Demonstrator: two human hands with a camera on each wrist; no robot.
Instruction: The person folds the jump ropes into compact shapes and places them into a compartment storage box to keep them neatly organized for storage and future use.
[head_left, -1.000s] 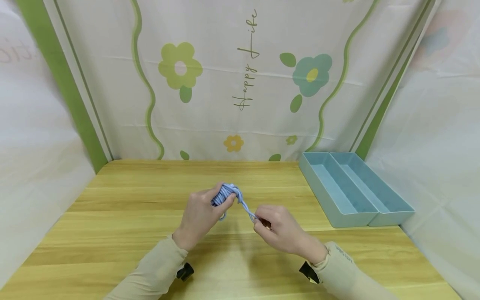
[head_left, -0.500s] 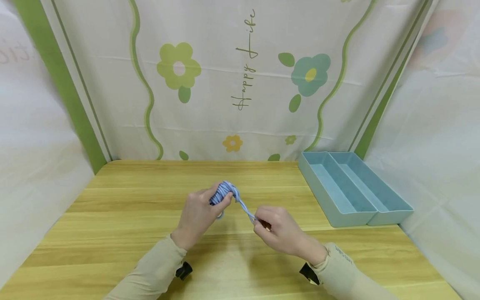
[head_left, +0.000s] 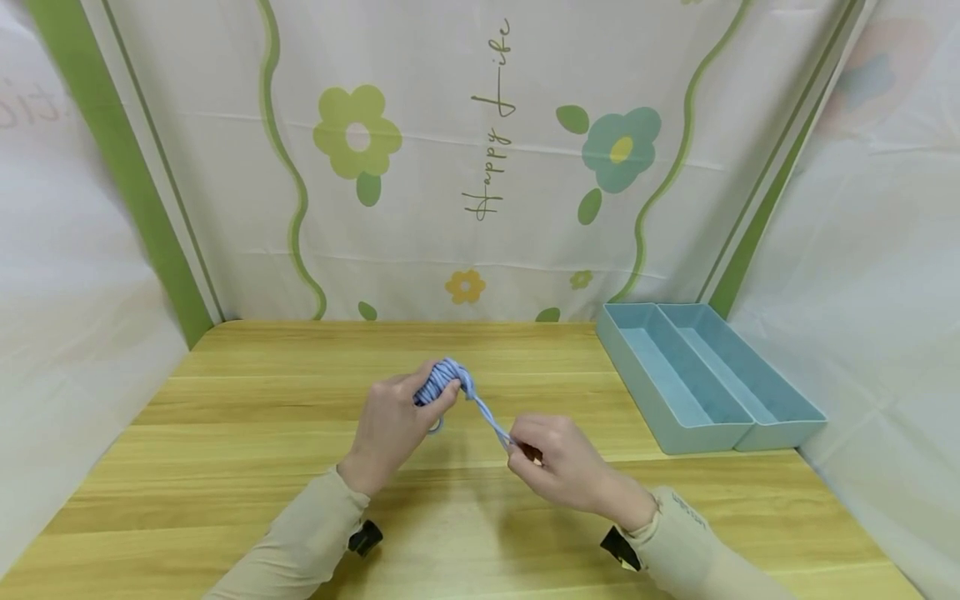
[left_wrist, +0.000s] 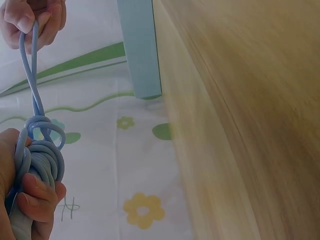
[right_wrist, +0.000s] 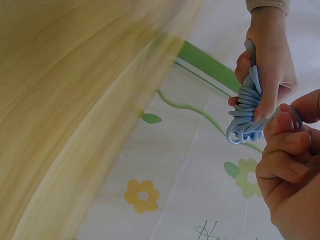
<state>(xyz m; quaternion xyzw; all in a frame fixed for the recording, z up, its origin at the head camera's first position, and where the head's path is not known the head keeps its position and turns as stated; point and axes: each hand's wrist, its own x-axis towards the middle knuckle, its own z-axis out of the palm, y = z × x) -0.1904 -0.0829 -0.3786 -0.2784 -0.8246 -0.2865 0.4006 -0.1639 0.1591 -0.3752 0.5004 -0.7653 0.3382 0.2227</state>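
A light blue cord [head_left: 437, 385], wound into a tight bundle, is held above the table by my left hand [head_left: 392, 423], whose fingers and thumb wrap round the coils. From the bundle's right end a doubled length of cord [left_wrist: 31, 82] runs tautly to my right hand [head_left: 558, 462]. There the thumb and index finger pinch the end of that loop. Looser turns of cord [left_wrist: 47, 127] cross near the bundle's top in the left wrist view. A small loop [head_left: 436, 426] hangs below the left hand. The palm side of the left hand is partly hidden.
Two light blue open bins [head_left: 675, 379] stand side by side at the table's back right. The wooden table [head_left: 300, 358] is bounded by a white printed cloth [head_left: 420, 233] behind and at both sides. Black wrist devices [head_left: 365, 538] sit under the sleeves.
My left hand has moved slightly left with the bundle, and the doubled cord between the hands has become a little longer. The right hand stays almost where it was, still pinching the loop.
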